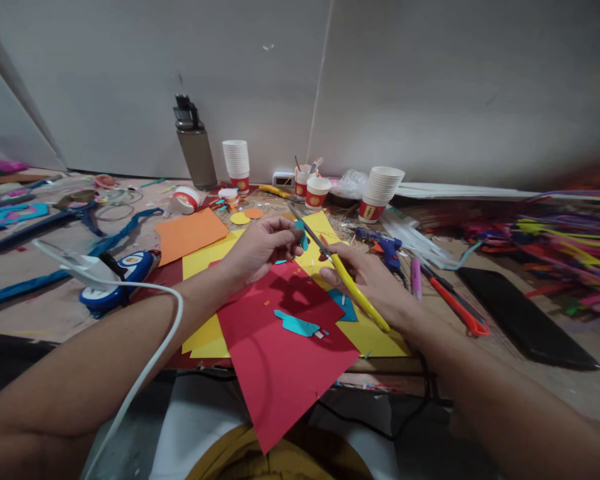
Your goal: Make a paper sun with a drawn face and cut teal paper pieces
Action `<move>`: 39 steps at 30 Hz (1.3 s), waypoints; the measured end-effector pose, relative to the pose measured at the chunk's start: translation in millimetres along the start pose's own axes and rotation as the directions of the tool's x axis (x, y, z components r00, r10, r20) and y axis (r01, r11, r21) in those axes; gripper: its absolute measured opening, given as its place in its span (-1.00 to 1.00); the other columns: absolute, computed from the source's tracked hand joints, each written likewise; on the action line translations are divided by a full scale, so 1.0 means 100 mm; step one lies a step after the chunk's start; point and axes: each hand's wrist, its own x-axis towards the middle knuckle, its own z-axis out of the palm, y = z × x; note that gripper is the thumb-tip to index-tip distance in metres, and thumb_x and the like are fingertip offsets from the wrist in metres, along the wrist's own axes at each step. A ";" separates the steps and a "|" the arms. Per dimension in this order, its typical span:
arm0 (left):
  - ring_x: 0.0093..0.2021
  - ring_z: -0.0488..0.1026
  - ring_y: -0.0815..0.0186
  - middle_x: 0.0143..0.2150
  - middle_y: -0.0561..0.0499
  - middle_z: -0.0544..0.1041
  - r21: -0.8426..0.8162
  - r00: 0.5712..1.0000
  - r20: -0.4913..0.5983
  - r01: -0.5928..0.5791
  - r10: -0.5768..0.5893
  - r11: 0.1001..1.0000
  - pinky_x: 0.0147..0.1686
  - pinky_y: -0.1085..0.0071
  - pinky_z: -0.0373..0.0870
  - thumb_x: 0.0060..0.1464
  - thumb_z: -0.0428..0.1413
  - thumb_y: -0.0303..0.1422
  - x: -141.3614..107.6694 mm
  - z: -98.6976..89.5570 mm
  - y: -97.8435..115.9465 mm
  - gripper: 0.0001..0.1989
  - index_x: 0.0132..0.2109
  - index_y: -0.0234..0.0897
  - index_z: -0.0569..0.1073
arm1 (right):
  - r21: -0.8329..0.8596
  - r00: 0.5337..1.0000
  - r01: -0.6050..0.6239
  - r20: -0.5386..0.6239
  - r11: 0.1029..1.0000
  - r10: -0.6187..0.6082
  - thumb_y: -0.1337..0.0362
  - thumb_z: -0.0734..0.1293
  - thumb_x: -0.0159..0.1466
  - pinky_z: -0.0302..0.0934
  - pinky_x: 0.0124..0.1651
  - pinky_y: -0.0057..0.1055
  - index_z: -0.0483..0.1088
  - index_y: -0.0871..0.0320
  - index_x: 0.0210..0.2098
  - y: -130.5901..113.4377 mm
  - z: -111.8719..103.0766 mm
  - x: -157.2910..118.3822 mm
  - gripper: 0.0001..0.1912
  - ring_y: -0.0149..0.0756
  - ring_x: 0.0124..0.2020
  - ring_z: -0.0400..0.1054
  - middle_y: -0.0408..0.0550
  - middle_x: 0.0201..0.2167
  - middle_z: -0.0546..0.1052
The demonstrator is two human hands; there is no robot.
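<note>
My left hand (271,245) pinches a small teal paper piece (301,235) between thumb and fingers, above the sheets. Yellow-handled scissors (349,279) are in my right hand (367,273), their blades pointing up and away, close beside the teal piece. Whether the blades touch it I cannot tell. Below both hands lies a red paper sheet (280,380) that hangs over the table's front edge. On it rests a turquoise paper scrap (296,324) with tiny bits near it. Yellow sheets (385,341) spread underneath, and an orange sheet (190,235) lies at the left.
Stacked paper cups (237,160) and a tilted bottle (197,153) stand along the wall. At right are a blue glue gun (390,250), a red-handled tool (460,307), a black phone (527,317) and coloured pipe cleaners (555,253). A white cable (173,320) crosses my left forearm.
</note>
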 end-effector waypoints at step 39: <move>-0.57 0.32 0.50 -0.56 0.09 0.41 0.041 1.000 0.016 0.007 -0.008 0.999 -0.52 0.54 0.22 -0.07 0.24 -0.40 -0.01 0.01 0.00 -0.85 -0.40 -0.33 0.40 | 0.063 1.000 0.015 0.013 0.998 -0.016 -0.05 0.26 0.27 0.09 -0.31 -0.40 0.37 0.15 -0.11 0.04 0.01 -0.03 -0.59 -0.30 -0.34 0.24 -0.11 -0.37 0.41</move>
